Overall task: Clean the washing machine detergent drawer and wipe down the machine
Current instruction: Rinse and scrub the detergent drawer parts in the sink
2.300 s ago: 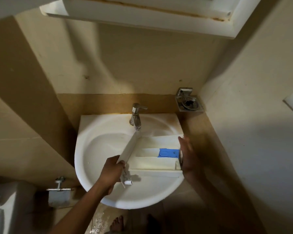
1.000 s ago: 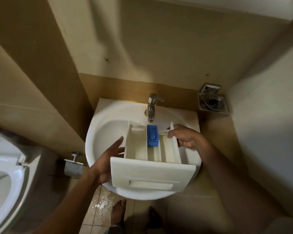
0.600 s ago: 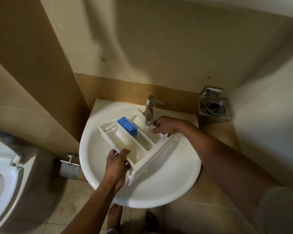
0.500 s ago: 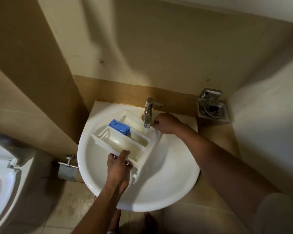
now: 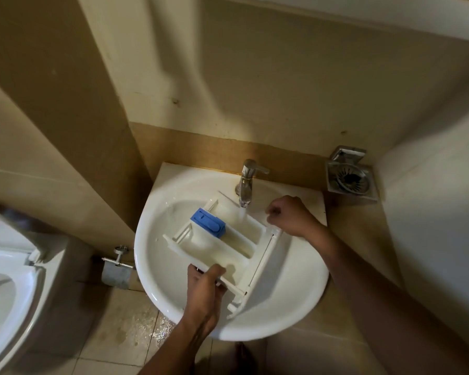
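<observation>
1. Glistening floor tiles point(image 5: 149, 328) lie below the left edge of the sink point(image 5: 146, 266) and are judged wet. Further overspill would create a slip hazard.
2. Left hand point(image 5: 205, 290), over the sink's near rim, curls fingers and thumb round the near side wall of the drawer point(image 5: 220, 247). The drawer lies slantwise inside the sink, front panel to the right. A one-sided grip on wet plastic may slip and let the drawer knock the sink.
3. Blue insert point(image 5: 207, 222) sits in the drawer, toward the sink's back left. If loosely fitted, tilting to drain could shed it.
4. Tap point(image 5: 248, 180) at the sink's back runs water point(image 5: 242, 212) into the drawer's far compartment. Flow striking the walls could splash past the rim.
5. Right hand point(image 5: 290, 216), at the sink's back right, is curled beside the drawer's front corner. Whether it holds that corner cannot be told. If not, the left hand alone supports the drawer.
</observation>
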A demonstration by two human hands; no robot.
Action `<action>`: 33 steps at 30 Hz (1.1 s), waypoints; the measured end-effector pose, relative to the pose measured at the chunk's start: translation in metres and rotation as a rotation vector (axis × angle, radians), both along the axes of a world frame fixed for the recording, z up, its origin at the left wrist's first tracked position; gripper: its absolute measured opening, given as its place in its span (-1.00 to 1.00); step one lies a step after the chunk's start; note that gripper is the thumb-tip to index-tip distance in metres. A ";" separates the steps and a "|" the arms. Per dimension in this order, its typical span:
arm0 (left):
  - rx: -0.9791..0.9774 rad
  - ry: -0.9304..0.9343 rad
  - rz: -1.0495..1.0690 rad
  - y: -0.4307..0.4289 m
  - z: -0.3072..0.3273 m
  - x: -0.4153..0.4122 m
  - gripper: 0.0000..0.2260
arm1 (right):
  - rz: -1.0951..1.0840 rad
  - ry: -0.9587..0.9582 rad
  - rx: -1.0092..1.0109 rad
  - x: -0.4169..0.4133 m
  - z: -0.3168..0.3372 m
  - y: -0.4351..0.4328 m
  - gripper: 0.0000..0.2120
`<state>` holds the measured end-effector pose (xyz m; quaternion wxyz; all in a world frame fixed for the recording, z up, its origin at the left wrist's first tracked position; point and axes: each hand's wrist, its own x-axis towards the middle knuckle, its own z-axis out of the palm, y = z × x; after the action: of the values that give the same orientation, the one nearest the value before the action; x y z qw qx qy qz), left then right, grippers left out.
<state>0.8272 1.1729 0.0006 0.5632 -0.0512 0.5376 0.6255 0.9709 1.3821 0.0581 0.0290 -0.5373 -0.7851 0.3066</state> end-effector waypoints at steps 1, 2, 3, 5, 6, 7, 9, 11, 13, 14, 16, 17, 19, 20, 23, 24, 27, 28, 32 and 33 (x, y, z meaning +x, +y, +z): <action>-0.007 0.016 0.020 -0.003 -0.002 -0.001 -0.65 | -0.039 0.024 0.077 -0.009 0.001 -0.007 -0.82; -0.015 0.035 0.042 -0.003 -0.004 -0.001 -0.62 | -0.137 0.099 0.089 -0.021 0.002 -0.014 -0.80; -0.020 0.055 0.061 -0.001 -0.006 -0.003 -0.59 | -0.306 0.239 -0.008 -0.034 0.002 -0.018 -0.79; -0.014 0.080 0.079 0.003 -0.009 -0.006 -0.53 | -0.810 0.705 -0.513 -0.060 0.005 -0.021 -0.79; -0.002 0.074 0.075 0.005 -0.009 -0.008 -0.52 | -1.051 0.943 -0.765 -0.068 0.004 -0.023 -0.78; 0.015 0.064 0.063 0.006 -0.009 -0.010 -0.51 | -1.229 1.123 -0.935 -0.072 0.001 -0.025 -0.77; 0.048 0.046 0.048 0.005 -0.007 -0.013 -0.48 | -1.373 1.282 -1.093 -0.079 -0.011 -0.027 -0.71; 0.070 0.032 0.029 0.005 -0.006 -0.016 -0.47 | -1.395 1.361 -1.139 -0.088 -0.017 -0.030 -0.69; 0.096 0.021 0.007 0.007 -0.008 -0.017 -0.51 | -1.398 1.446 -1.186 -0.096 -0.024 -0.030 -0.70; 0.102 0.013 -0.003 0.008 -0.009 -0.016 -0.51 | -1.386 1.482 -1.227 -0.096 -0.027 -0.030 -0.72; 0.094 -0.001 -0.002 0.010 -0.011 -0.015 -0.51 | -1.260 1.478 -1.241 -0.093 -0.034 -0.031 -0.75; 0.086 -0.009 0.006 0.011 -0.012 -0.015 -0.52 | -1.202 1.439 -1.217 -0.091 -0.035 -0.031 -0.76; 0.073 -0.029 0.020 0.013 -0.017 -0.015 -0.53 | -1.088 1.364 -1.203 -0.089 -0.037 -0.030 -0.80; 0.075 -0.040 0.021 0.013 -0.019 -0.016 -0.53 | -1.048 1.343 -1.219 -0.089 -0.038 -0.029 -0.80; 0.088 -0.077 0.021 0.012 -0.024 -0.018 -0.53 | -0.995 1.300 -1.210 -0.092 -0.037 -0.028 -0.73; 0.089 -0.086 0.025 0.012 -0.025 -0.019 -0.52 | -0.977 1.245 -1.204 -0.092 -0.035 -0.030 -0.70; 0.094 -0.098 0.025 0.013 -0.027 -0.019 -0.53 | -0.920 1.029 -1.160 -0.089 -0.026 -0.033 -0.70; 0.094 -0.098 0.025 0.013 -0.027 -0.019 -0.55 | -0.863 0.935 -1.111 -0.086 -0.023 -0.034 -0.74; 0.093 -0.138 0.028 0.014 -0.027 -0.021 -0.57 | -0.622 0.599 -0.947 -0.080 -0.011 -0.041 -0.83; 0.094 -0.157 0.037 0.014 -0.027 -0.022 -0.56 | -0.562 0.511 -0.878 -0.081 -0.010 -0.044 -0.86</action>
<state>0.8054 1.1871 -0.0260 0.5938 -0.0832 0.4608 0.6543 0.8898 1.3382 0.0481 0.0724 -0.5957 -0.3800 0.7039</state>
